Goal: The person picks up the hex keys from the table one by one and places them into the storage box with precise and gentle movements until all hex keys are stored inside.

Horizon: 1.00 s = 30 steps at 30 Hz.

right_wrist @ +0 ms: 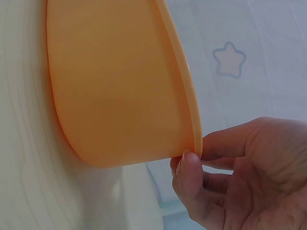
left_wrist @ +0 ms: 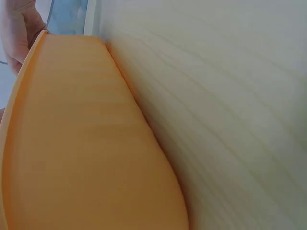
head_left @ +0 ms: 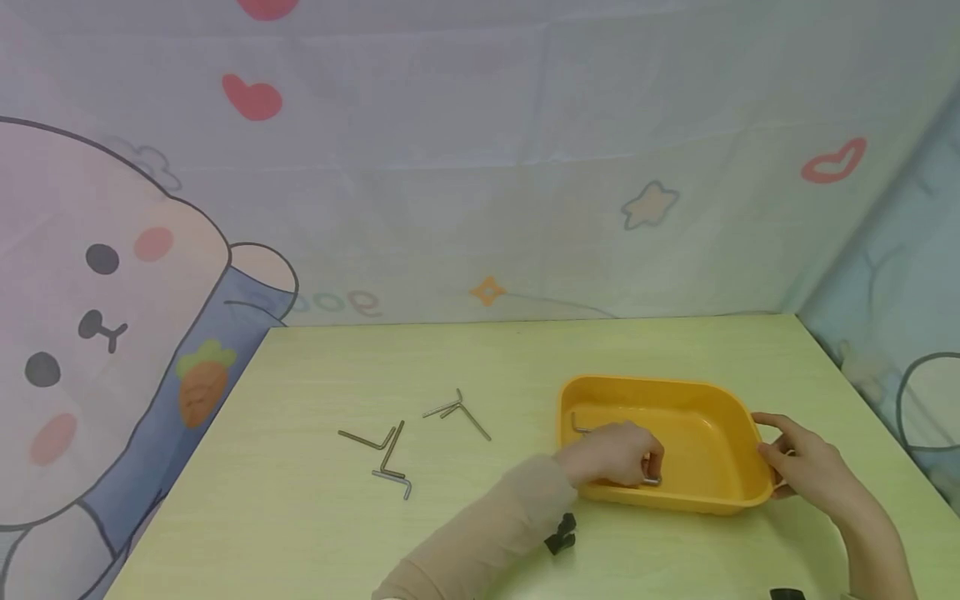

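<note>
A yellow plastic tray stands on the table's right side. My left hand is inside it with curled fingers, pinching a hex key whose silver end shows below the fingers. Another hex key lies in the tray's left part, partly hidden by that hand. At the tray's right end, my right hand pinches the rim between thumb and fingers; the right wrist view shows this grip on the rim closely. In the left wrist view the tray's outer wall covers much of the picture.
Several loose hex keys lie left of the tray: a silver one and brassy ones in one group, more farther back. A small black object shows beside the left forearm. A printed curtain hangs behind the table.
</note>
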{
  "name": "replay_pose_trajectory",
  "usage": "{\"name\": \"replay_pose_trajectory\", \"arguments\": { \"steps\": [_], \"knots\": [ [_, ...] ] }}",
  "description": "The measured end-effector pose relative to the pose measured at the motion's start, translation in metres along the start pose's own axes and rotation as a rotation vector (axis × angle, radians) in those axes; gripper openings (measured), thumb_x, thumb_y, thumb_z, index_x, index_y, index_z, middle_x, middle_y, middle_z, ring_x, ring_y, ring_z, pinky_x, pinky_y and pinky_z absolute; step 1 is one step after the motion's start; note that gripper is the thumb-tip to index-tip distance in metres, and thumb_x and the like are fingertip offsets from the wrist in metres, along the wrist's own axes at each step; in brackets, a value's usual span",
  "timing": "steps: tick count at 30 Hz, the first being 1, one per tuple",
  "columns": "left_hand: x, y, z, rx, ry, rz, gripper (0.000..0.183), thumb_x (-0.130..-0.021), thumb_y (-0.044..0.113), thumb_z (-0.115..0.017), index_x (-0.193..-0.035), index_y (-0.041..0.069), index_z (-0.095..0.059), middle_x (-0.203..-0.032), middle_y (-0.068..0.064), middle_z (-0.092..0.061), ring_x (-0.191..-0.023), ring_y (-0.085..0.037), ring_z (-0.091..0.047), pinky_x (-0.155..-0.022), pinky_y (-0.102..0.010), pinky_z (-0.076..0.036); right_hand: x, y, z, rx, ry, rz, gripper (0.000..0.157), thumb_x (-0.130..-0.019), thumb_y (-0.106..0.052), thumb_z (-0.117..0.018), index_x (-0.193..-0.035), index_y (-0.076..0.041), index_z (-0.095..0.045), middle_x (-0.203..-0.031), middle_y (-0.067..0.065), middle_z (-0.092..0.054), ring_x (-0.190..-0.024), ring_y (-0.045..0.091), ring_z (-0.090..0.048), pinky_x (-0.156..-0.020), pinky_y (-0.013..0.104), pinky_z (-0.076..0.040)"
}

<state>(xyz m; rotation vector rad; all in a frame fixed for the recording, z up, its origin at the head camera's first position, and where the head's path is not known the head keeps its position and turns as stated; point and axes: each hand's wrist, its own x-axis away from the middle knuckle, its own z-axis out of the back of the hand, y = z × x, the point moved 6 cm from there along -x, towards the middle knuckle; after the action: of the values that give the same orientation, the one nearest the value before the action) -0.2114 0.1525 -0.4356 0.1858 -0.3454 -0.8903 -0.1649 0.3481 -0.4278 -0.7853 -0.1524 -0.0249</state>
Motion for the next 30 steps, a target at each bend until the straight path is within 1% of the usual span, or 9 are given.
{"name": "replay_pose_trajectory", "arguments": {
  "steps": [6,9,15,22,26,28,30],
  "knots": [
    [-0.0018,0.0004,-0.0022,-0.005,-0.004,0.010,0.007,-0.088,0.020,-0.067,-0.082,0.024,-0.068,-0.084,0.014,-0.065,-0.073,-0.002,-0.052,-0.063,-0.012,-0.039,-0.0001,-0.0006,-0.0008,-0.001,0.001,0.000,0.050,-0.102,-0.014,-0.041,-0.143,0.010,-0.026,-0.090,0.013,-0.056,-0.066,0.009,-0.055,-0.058,0.026,-0.056],
    [-0.0020,-0.0002,-0.0032,0.002,-0.007,0.023,0.010,-0.087,0.016,-0.067,-0.081,0.024,-0.067,-0.084,0.016,-0.064,-0.073,-0.002,-0.053,-0.063,-0.012,-0.040,-0.0001,-0.0009,-0.0007,0.000,0.002,-0.001,0.050,-0.102,-0.014,-0.040,-0.144,0.010,-0.026,-0.090,0.013,-0.056,-0.066,0.009,-0.055,-0.058,0.026,-0.056],
    [-0.0017,-0.0003,-0.0040,0.008,-0.006,0.025,0.016,-0.085,0.010,-0.066,-0.081,0.025,-0.067,-0.086,0.017,-0.065,-0.073,-0.001,-0.053,-0.062,-0.013,-0.040,-0.0001,-0.0016,-0.0004,-0.002,0.004,0.003,0.050,-0.102,-0.014,-0.040,-0.144,0.010,-0.026,-0.090,0.014,-0.057,-0.065,0.009,-0.055,-0.057,0.026,-0.056],
    [-0.0016,0.0006,-0.0007,0.008,0.017,-0.009,0.004,-0.086,0.022,-0.069,-0.083,0.023,-0.068,-0.081,0.014,-0.062,-0.071,-0.002,-0.053,-0.062,-0.012,-0.039,0.0003,-0.0014,-0.0006,-0.002,0.009,0.013,0.049,-0.102,-0.013,-0.041,-0.143,0.010,-0.027,-0.089,0.013,-0.057,-0.065,0.009,-0.055,-0.057,0.025,-0.056],
    [-0.0014,0.0013,0.0018,-0.004,0.026,-0.007,0.005,-0.085,0.025,-0.071,-0.084,0.023,-0.066,-0.079,0.014,-0.061,-0.070,-0.001,-0.053,-0.060,-0.012,-0.039,0.0004,-0.0016,-0.0002,-0.004,0.007,0.010,0.049,-0.102,-0.013,-0.041,-0.143,0.010,-0.027,-0.089,0.013,-0.056,-0.065,0.009,-0.055,-0.057,0.025,-0.056],
    [-0.0008,0.0022,0.0028,-0.011,0.026,-0.007,0.006,-0.085,0.023,-0.071,-0.085,0.023,-0.065,-0.078,0.015,-0.060,-0.070,-0.001,-0.053,-0.059,-0.012,-0.039,0.0005,-0.0014,0.0000,-0.004,0.007,0.010,0.050,-0.102,-0.013,-0.041,-0.143,0.010,-0.027,-0.089,0.013,-0.057,-0.065,0.009,-0.055,-0.057,0.025,-0.056],
    [0.0007,0.0031,0.0042,-0.007,0.029,-0.007,0.008,-0.085,0.017,-0.068,-0.086,0.023,-0.064,-0.078,0.015,-0.059,-0.070,-0.001,-0.052,-0.059,-0.012,-0.039,0.0006,-0.0011,0.0000,-0.004,0.007,0.010,0.050,-0.102,-0.013,-0.041,-0.143,0.010,-0.027,-0.089,0.013,-0.057,-0.065,0.009,-0.055,-0.057,0.025,-0.056]
  ]
}}
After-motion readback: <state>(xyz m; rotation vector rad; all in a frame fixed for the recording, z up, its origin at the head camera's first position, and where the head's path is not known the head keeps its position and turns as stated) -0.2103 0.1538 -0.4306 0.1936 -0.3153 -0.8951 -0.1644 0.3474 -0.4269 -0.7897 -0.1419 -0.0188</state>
